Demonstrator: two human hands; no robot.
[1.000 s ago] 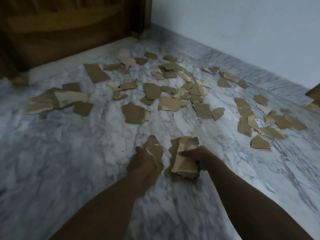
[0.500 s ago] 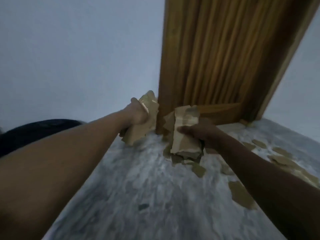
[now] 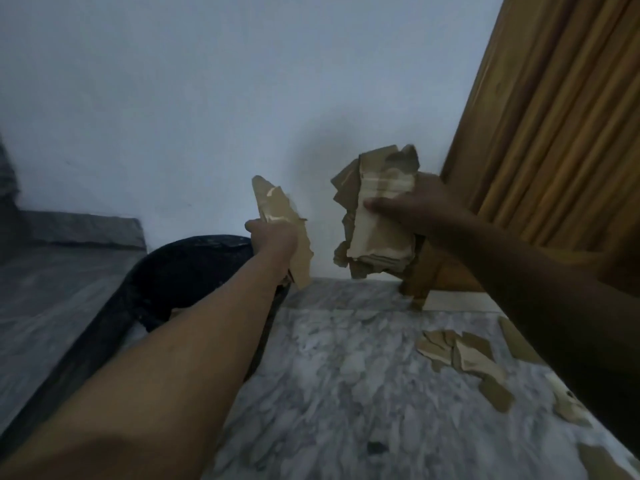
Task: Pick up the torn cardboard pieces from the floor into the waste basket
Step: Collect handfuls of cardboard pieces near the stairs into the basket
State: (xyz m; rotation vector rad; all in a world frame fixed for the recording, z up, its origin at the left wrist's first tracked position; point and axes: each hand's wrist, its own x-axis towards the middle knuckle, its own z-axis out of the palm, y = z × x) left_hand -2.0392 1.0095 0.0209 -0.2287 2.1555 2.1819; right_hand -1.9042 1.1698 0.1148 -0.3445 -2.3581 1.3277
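My left hand (image 3: 273, 239) grips a thin bunch of torn brown cardboard pieces (image 3: 277, 209), held upright over the right rim of the black waste basket (image 3: 180, 268). My right hand (image 3: 419, 206) grips a thicker stack of torn cardboard (image 3: 377, 216), raised in the air to the right of the basket, in front of the wall. My left forearm hides part of the basket's near side. More loose cardboard pieces (image 3: 464, 358) lie on the marble floor (image 3: 346, 375) at the lower right.
A white wall (image 3: 207, 116) stands right behind the basket. A wooden door (image 3: 554, 133) and its frame fill the upper right. A grey raised step (image 3: 69, 230) lies to the left of the basket.
The view swung left from the scattered pieces to the wall and basket. Both hands lifted their cardboard bunches off the floor and carried them left, the left hand now over the basket.
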